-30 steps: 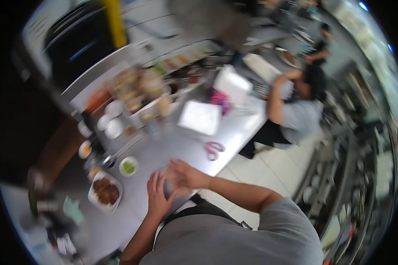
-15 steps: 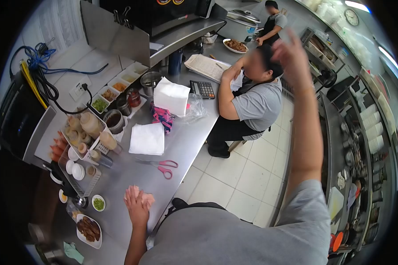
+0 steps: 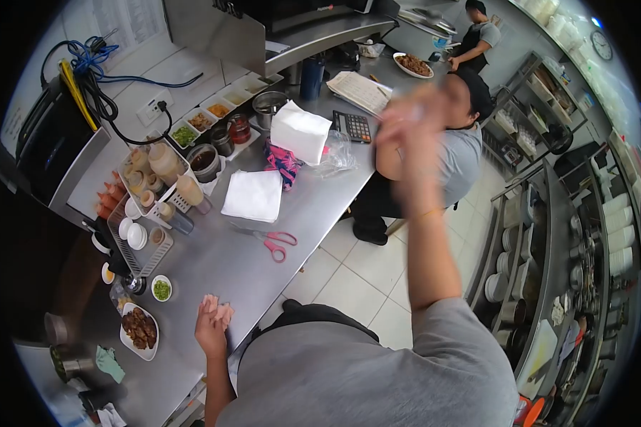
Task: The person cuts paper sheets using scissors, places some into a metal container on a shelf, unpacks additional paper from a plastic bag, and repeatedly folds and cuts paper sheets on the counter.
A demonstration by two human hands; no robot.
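My left hand point(image 3: 209, 331) rests at the front part of the steel counter point(image 3: 199, 267), its fingers closed round a crumpled pink cloth point(image 3: 223, 313). Raised high in front of me, my right hand point(image 3: 414, 121) is smeared by motion, so its fingers do not show clearly. It overlaps the seated co-worker in the view; whether they touch cannot be told. Pink-handled scissors point(image 3: 276, 245) lie on the counter beyond my left hand. Behind them is a stack of white napkins point(image 3: 253, 196). A small bowl of chopped green onion point(image 3: 162, 288) stands to the left of the cloth.
A plate of browned meat point(image 3: 140, 329) and a basket of sauce bottles point(image 3: 165, 167) stand left. Farther back are a calculator point(image 3: 351, 127) and a paper pad point(image 3: 360, 92). A co-worker point(image 3: 454, 164) sits at the counter; another person point(image 3: 475, 43) stands behind. Shelves point(image 3: 527, 242) line the right.
My right arm has swung left and down from its higher raised position. My left hand has gone from lying flat on the pink cloth to curling round it. The view has shifted slightly.
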